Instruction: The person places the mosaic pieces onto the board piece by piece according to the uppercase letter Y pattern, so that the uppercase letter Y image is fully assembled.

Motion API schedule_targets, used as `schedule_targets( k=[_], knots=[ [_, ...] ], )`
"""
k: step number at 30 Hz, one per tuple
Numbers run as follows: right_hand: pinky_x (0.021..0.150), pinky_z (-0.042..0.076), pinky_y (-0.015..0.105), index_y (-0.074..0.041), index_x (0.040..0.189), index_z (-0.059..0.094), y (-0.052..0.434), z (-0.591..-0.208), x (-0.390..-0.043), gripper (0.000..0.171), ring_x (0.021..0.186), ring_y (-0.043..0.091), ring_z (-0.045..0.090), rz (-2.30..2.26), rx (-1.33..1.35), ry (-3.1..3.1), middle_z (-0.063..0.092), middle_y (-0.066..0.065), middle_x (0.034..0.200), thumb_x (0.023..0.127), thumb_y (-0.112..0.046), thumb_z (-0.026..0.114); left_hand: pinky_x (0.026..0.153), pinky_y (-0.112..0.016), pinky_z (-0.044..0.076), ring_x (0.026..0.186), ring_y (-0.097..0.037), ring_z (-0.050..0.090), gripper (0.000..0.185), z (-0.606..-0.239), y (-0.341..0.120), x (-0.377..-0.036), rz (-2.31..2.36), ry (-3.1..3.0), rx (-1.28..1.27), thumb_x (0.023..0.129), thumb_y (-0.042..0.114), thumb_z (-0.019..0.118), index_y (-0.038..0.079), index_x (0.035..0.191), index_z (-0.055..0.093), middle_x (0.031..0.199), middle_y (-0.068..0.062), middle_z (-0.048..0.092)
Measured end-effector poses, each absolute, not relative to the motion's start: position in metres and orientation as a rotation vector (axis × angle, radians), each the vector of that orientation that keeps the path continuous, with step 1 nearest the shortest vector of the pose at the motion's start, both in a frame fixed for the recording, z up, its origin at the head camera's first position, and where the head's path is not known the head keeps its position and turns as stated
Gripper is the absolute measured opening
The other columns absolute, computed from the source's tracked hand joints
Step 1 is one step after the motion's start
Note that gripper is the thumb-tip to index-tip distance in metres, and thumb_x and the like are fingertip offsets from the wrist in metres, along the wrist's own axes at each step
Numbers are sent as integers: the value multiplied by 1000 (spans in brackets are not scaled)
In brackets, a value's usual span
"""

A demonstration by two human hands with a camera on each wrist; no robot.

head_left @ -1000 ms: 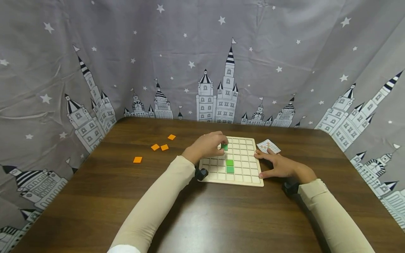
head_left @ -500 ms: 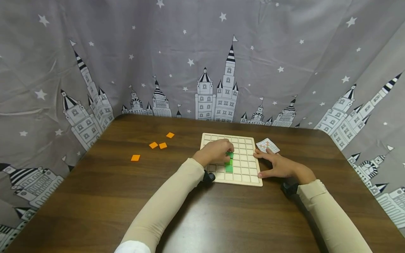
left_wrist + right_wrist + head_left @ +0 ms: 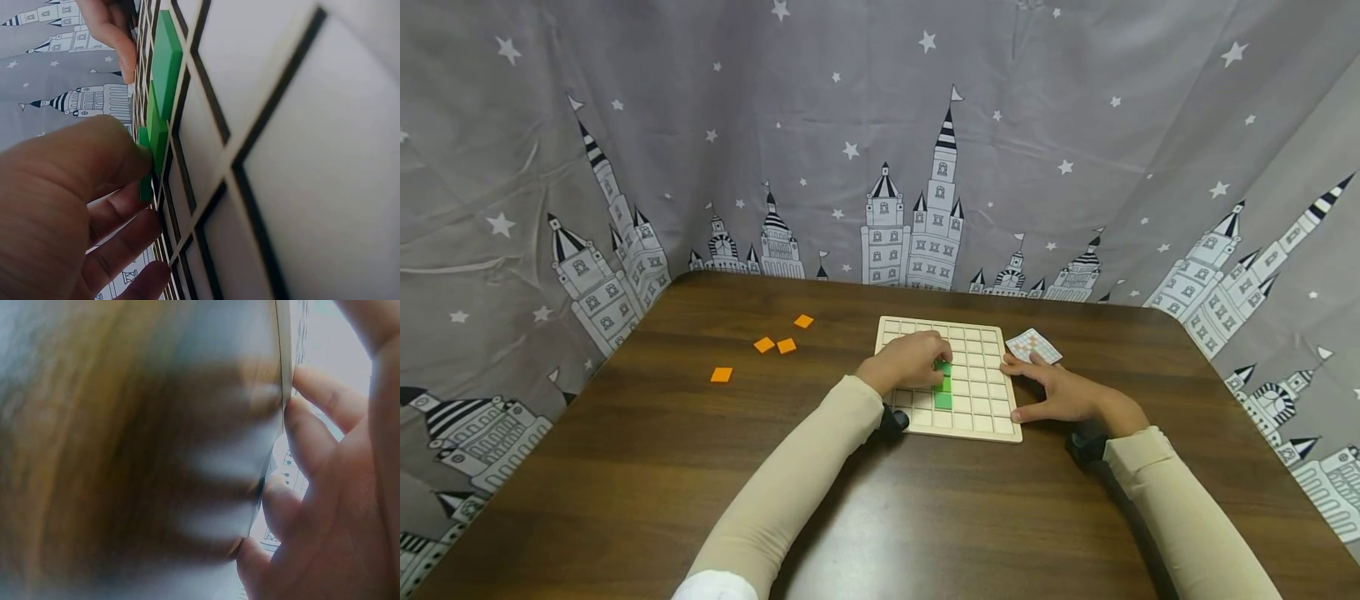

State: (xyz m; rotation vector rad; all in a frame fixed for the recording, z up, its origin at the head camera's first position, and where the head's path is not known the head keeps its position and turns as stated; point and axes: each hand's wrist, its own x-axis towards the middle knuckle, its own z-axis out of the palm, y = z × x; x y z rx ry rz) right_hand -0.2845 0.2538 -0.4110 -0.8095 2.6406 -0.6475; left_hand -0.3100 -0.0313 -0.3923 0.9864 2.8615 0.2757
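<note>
A pale wooden grid board lies on the dark table. Two green tiles sit in one column of it, and a third green tile sits just beyond them. My left hand is over the board's middle and pinches that third tile. In the left wrist view my thumb presses the green tile at the end of the green row. My right hand lies spread flat against the board's right edge. Its fingertips touch a small patterned card.
Several orange tiles lie loose on the table to the left of the board. A grey curtain printed with castles and stars surrounds the table on three sides. Dark wrist mounts sit close to the board's near edge.
My left hand has carried the green tile from the board's far part toward me, down to the cell just beyond the two placed tiles. My right hand has stayed put.
</note>
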Motion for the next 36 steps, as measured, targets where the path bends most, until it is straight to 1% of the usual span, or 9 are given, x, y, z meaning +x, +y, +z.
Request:
schedule_targets(
  k=[6, 13, 26, 32, 36],
  knots=[
    [103, 7, 68, -25, 140, 35, 254, -411, -285, 83, 139, 43, 0, -640, -802, 2645, 16, -2, 154, 70, -54, 69, 83, -27, 46, 97, -9, 52, 32, -393, -32, -312, 312, 2856, 1013, 78, 21, 59, 19, 110, 63, 109, 5, 57],
    [103, 8, 68, -23, 140, 35, 253, -410, -284, 83, 139, 44, 1, -645, -813, 2647, 17, -1, 154, 70, -53, 69, 86, -27, 45, 97, -10, 52, 33, -391, -31, -312, 307, 2823, 1005, 82, 21, 58, 18, 114, 61, 108, 3, 57],
    [103, 7, 68, -21, 140, 36, 253, -413, -283, 82, 138, 45, 1, -658, -837, 2646, 18, 2, 153, 71, -52, 69, 89, -27, 44, 98, -10, 52, 32, -393, -34, -312, 365, 2805, 1034, 82, 19, 57, 17, 113, 62, 108, 2, 58],
    [103, 6, 67, -20, 140, 37, 253, -412, -284, 83, 138, 46, 3, -655, -850, 2656, 19, 2, 153, 71, -51, 70, 90, -28, 44, 102, -12, 54, 33, -391, -44, -312, 499, 2805, 1029, 83, 23, 57, 14, 115, 61, 111, 0, 59],
    [104, 5, 67, -20, 140, 37, 254, -412, -285, 82, 138, 45, 3, -640, -861, 2665, 19, 3, 153, 71, -52, 69, 90, -29, 44, 103, -14, 55, 33, -386, -57, -313, 569, 2833, 1031, 84, 23, 57, 12, 114, 61, 112, -2, 60]
  ],
)
